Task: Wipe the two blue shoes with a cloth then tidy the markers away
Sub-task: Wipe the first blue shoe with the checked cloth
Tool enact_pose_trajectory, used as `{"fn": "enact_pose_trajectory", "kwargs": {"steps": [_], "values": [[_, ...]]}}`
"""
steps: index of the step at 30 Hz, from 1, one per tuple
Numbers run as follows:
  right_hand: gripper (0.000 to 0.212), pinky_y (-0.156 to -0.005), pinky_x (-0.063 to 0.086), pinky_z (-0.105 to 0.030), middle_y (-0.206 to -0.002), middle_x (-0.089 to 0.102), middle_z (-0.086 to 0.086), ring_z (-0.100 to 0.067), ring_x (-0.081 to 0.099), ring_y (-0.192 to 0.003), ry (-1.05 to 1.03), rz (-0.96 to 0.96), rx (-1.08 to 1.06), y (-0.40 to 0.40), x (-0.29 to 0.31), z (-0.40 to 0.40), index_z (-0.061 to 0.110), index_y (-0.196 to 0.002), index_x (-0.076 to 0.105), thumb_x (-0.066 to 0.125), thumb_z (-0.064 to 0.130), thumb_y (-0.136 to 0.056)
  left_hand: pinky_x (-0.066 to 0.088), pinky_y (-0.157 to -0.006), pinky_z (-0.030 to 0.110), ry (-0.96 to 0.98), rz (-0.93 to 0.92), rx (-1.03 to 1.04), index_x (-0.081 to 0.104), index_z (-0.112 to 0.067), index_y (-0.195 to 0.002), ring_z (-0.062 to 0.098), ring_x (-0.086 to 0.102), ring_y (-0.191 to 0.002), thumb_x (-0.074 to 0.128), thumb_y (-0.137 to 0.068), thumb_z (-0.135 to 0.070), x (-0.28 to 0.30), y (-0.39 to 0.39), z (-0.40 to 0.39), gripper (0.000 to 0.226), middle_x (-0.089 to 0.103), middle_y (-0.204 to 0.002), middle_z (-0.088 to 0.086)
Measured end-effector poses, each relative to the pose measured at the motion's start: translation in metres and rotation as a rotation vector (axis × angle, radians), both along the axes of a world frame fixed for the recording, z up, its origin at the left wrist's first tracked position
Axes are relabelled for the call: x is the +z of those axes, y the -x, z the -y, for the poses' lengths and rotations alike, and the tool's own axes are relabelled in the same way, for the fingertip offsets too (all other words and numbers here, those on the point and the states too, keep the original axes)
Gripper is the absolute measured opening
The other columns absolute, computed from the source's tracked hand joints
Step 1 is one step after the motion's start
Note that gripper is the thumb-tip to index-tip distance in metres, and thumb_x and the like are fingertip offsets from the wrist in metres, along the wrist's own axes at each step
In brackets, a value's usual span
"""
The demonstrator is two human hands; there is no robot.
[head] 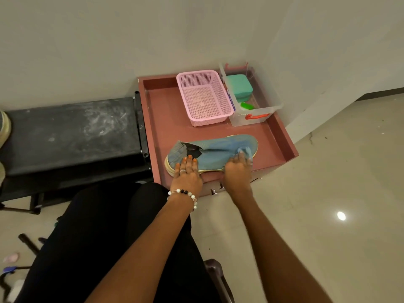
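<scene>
blue shoe (215,150) lies on its side near the front edge of a reddish-brown tray table (166,119), heel to the left and toe to the right, its pale sole turned toward the person. left hand (185,171) lies flat on the heel end, fingers straight and pressing down beside the dark opening of the shoe; a ring sits on one finger and a beaded bracelet (183,194) circles the wrist. right hand (237,169) is curled over a light blue cloth (246,152) and holds it against the toe end of the shoe; the fingers and cloth are blurred, so how much cloth is bunched under the palm cannot be told.

behind the shoe, toward the wall, a pink mesh basket (204,97) stands on the tray, and just beside it on the right is a clear plastic box (265,106) with red latches. inside the box sit a teal block (239,87) and a small green thing (247,106); what they are cannot be told. left of the tray is a black bench (72,134) with pale scuff marks, and part of another pale-soled shoe (4,127) shows at its far left edge. the person's dark-clad legs (105,237) fill the lower left.
</scene>
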State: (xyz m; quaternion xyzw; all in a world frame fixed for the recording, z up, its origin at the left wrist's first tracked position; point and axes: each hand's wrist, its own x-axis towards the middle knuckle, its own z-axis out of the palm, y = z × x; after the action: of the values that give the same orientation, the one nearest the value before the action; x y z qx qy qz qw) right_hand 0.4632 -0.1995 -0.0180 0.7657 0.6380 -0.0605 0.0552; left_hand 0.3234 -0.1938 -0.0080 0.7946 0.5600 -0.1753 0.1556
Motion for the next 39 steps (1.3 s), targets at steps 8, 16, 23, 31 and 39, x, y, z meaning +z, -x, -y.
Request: {"fn": "enact_pose_trajectory", "kwargs": {"steps": [8,16,23,31,39], "values": [[0.049,-0.100,0.041,-0.049,-0.110,0.067,-0.021,-0.036,0.060,-0.111,-0.223,-0.267,0.326,-0.005,-0.003,0.017,-0.004,-0.111,0.065,0.061,-0.005,-0.062,-0.002,-0.120,0.041,0.009,0.013,0.001,-0.009,0.000,-0.149,0.029,-0.008,-0.147,0.013,-0.102,-0.008,-0.002,0.004,0.000,0.053,-0.011,-0.158,0.018],[0.054,-0.103,0.037,-0.057,-0.111,0.063,-0.029,-0.042,0.056,-0.114,-0.037,0.098,0.107,-0.040,-0.019,0.008,-0.012,-0.110,0.062,0.069,-0.006,-0.058,0.001,-0.119,0.043,-0.009,0.002,-0.033,-0.009,0.003,-0.149,0.033,-0.006,-0.147,0.016,-0.100,0.000,-0.001,0.004,-0.002,0.055,-0.010,-0.157,0.022],[0.031,-0.094,0.046,-0.040,-0.113,0.061,-0.022,-0.033,0.049,-0.117,-0.148,-0.291,-0.151,0.044,-0.004,0.005,-0.004,-0.108,0.064,0.059,0.007,-0.080,0.000,-0.119,0.042,0.037,0.020,-0.042,-0.006,0.001,-0.149,0.031,-0.006,-0.147,0.024,-0.101,-0.007,-0.003,0.005,-0.008,0.058,-0.008,-0.158,0.019],[0.051,-0.101,0.037,-0.041,-0.099,0.072,-0.015,-0.032,0.066,-0.093,-0.284,-0.527,0.183,-0.011,-0.006,0.019,0.005,-0.107,0.070,0.059,-0.013,-0.061,-0.001,-0.118,0.043,-0.008,0.017,-0.018,-0.006,0.002,-0.149,0.031,-0.005,-0.147,0.015,-0.100,-0.002,-0.007,0.004,-0.003,0.054,-0.007,-0.158,0.021],[0.059,-0.108,0.026,-0.050,-0.107,0.067,-0.025,-0.038,0.059,-0.108,-0.203,-0.049,0.132,-0.075,-0.019,0.006,-0.004,-0.112,0.064,0.067,-0.014,-0.053,0.002,-0.119,0.045,-0.035,-0.002,-0.014,-0.006,0.004,-0.148,0.034,-0.002,-0.147,0.016,-0.100,-0.002,-0.010,0.001,-0.005,0.054,-0.005,-0.157,0.023]]}}
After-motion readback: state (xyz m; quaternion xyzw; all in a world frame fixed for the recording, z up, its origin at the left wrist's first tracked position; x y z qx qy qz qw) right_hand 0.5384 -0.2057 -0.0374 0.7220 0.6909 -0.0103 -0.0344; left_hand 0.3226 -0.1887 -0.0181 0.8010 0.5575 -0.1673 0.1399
